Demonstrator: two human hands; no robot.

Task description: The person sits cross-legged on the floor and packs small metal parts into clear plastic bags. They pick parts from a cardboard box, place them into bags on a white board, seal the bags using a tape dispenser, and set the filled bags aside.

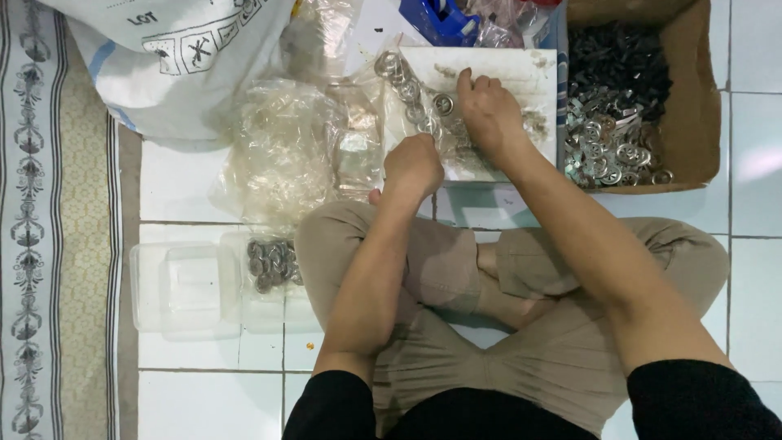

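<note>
While cross-legged, both hands (452,138) apart, palms down, fingers curled over metal rings (419,102) on white board (521,73).

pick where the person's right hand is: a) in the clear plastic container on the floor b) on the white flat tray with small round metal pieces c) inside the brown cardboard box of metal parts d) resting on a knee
b: the right hand lies flat on the white flat tray among small round metal pieces, apart from the brown cardboard box and the clear plastic container.
</note>
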